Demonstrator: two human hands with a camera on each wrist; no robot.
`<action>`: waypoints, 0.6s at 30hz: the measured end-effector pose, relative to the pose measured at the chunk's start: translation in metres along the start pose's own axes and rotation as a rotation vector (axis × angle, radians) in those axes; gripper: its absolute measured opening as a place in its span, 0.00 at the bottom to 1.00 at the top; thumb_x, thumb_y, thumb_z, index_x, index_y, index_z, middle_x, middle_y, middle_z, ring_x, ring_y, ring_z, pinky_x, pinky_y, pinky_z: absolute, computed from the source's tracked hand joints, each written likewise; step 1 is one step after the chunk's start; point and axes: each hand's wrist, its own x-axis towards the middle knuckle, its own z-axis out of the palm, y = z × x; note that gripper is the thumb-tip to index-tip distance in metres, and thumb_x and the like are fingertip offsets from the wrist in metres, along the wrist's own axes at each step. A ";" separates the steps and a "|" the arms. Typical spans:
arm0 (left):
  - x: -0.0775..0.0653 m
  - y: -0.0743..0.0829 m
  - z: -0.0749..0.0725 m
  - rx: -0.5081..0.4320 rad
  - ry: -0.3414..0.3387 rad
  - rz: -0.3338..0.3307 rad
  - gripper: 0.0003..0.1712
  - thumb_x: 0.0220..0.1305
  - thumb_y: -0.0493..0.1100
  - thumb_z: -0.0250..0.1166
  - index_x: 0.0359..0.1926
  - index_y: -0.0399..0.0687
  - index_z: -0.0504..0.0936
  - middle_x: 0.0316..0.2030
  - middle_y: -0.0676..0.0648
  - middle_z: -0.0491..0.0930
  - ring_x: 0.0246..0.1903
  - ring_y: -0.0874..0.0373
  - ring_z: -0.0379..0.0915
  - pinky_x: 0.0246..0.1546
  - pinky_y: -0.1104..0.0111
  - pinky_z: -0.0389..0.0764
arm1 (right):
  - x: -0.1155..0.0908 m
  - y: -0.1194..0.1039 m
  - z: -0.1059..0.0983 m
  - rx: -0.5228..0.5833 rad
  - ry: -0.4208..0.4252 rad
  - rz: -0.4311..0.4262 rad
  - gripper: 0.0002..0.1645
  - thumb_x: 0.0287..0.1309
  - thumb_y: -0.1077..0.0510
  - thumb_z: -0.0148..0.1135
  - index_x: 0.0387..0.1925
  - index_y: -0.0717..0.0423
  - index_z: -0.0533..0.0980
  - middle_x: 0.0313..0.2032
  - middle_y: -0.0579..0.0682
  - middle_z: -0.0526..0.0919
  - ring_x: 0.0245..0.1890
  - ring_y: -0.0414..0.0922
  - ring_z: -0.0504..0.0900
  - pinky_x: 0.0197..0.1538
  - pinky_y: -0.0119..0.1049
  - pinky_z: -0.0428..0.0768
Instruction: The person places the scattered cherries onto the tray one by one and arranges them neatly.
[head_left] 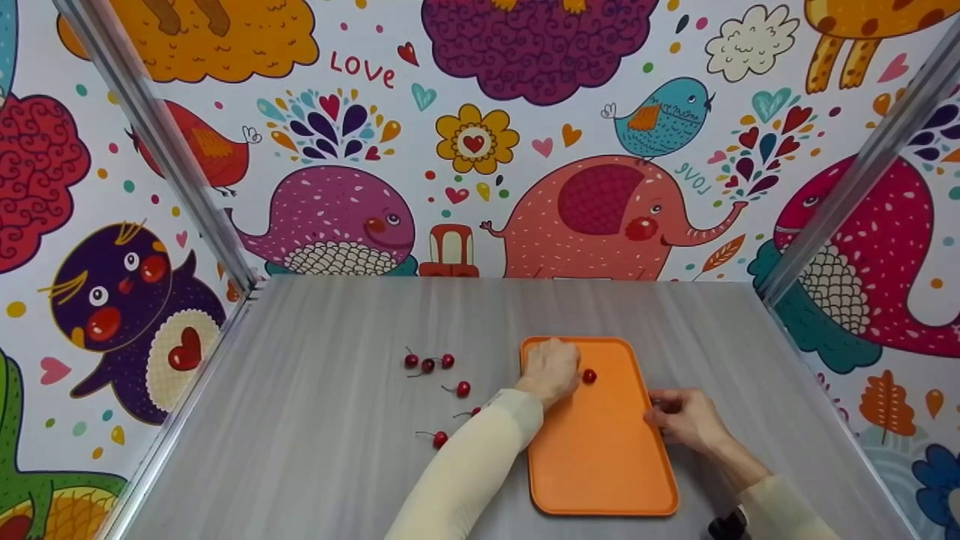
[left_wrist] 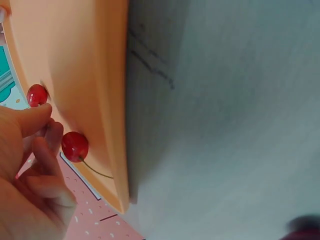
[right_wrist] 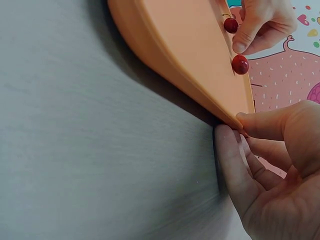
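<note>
My left hand [head_left: 553, 369] is over the far part of an orange tray [head_left: 600, 450], thumb and fingertips pinching the stem of a red cherry [left_wrist: 37, 95]. That cherry sits low over the tray floor. Beside the fingers, a second cherry [left_wrist: 75, 146] lies in the tray with its stem free; in the head view the left hand hides it. At the tray's right edge, my right hand [head_left: 688, 418] grips the rim, thumb on top and fingers underneath, as the right wrist view shows.
Left of the tray, several stemmed cherries [head_left: 427, 365] are scattered on the grey table [head_left: 322, 420]; one is partly covered by the left sleeve [head_left: 472, 469]. A wall [head_left: 472, 195] printed with cartoon animals rises behind, and metal posts [head_left: 825, 180] stand at both sides.
</note>
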 end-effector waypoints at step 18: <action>-0.012 -0.013 -0.018 -0.161 -0.006 0.073 0.13 0.74 0.46 0.72 0.56 0.61 0.96 0.53 0.57 0.96 0.52 0.57 0.93 0.53 0.66 0.91 | 0.001 0.000 0.001 -0.020 0.002 0.028 0.29 0.71 0.65 0.74 0.68 0.74 0.80 0.43 0.60 0.91 0.39 0.46 0.92 0.38 0.41 0.94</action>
